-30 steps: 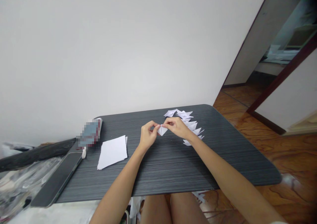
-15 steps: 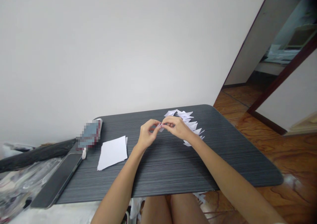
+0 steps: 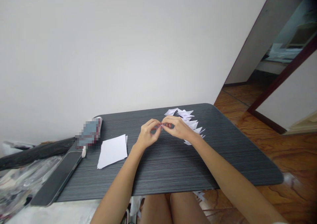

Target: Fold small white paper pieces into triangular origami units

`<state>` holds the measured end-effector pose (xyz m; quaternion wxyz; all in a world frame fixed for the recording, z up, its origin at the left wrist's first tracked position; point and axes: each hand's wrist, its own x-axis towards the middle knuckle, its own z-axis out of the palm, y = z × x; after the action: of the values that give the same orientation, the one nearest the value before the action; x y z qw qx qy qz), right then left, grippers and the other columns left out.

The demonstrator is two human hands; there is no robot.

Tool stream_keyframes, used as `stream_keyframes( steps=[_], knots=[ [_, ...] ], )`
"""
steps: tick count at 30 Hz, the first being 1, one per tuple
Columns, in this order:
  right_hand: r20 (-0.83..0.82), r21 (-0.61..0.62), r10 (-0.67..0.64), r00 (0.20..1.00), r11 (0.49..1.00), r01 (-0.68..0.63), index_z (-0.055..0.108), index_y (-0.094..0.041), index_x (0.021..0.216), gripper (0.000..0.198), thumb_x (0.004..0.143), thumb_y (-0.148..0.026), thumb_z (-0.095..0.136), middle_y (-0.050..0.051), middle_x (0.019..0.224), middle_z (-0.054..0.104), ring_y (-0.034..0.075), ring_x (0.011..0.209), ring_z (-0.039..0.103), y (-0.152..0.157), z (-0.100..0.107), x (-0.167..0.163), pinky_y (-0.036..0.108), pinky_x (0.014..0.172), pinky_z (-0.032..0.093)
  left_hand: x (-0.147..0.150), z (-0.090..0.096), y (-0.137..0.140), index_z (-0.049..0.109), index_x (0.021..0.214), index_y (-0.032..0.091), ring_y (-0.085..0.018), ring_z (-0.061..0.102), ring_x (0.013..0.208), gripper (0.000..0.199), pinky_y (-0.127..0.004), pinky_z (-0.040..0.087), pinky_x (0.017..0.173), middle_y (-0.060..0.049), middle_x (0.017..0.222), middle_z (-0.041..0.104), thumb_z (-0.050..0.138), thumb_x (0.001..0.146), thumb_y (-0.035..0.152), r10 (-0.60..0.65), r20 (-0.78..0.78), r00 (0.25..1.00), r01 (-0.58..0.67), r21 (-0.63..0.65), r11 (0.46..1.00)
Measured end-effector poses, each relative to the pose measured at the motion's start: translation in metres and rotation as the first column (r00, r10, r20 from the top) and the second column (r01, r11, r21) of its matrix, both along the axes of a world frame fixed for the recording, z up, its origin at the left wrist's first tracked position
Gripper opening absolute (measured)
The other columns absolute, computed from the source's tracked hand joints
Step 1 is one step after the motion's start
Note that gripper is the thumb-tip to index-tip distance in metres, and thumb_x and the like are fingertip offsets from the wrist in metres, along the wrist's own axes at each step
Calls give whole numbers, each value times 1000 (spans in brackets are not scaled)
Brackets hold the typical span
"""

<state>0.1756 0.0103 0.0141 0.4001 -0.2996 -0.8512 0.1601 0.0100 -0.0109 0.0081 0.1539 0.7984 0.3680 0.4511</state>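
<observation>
Above the middle of the dark table, my left hand (image 3: 148,133) and my right hand (image 3: 176,127) meet fingertip to fingertip. Both pinch a small piece of folded white paper (image 3: 161,125), mostly hidden by the fingers. Just behind and right of my right hand lies a row of several folded white paper pieces (image 3: 192,124) with pointed tips; my right hand and forearm cover part of it. To the left of my left hand rests a stack of white paper sheets (image 3: 113,151), its edges slightly uneven.
The dark ribbed table (image 3: 170,174) stands against a white wall. At its left edge lie a phone (image 3: 58,177) and a blurred-out packet (image 3: 89,133). Beyond that edge are a long black bundle (image 3: 37,153) and clear plastic wrapping (image 3: 32,181). A doorway opens at right.
The folded paper between my fingertips shows less than before, as my fingers have shifted slightly around it. My hands stay in about the same place.
</observation>
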Motion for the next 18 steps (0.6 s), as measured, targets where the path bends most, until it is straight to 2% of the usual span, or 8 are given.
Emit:
stream_keyframes(
  steps=[11, 18],
  knots=[
    [-17, 18, -12, 1000, 1000, 12, 61, -16, 78, 12, 76, -17, 49, 5, 73, 58, 12, 61, 50, 1, 3, 2, 25, 58, 42, 0, 3, 0, 59, 79, 16, -13, 55, 74, 16, -20, 50, 53, -7, 81, 58, 46, 78, 24, 27, 49, 998, -26, -20, 999],
    [-61, -3, -19, 998, 1000, 19, 62, -15, 77, 14, 77, -19, 49, 5, 75, 60, 12, 62, 52, 2, 4, 3, 24, 57, 43, 2, 5, 0, 59, 77, 15, -14, 56, 74, 16, -18, 47, 51, -6, 79, 59, 46, 78, 25, 68, 125, 990, -54, -111, 992]
  ],
)
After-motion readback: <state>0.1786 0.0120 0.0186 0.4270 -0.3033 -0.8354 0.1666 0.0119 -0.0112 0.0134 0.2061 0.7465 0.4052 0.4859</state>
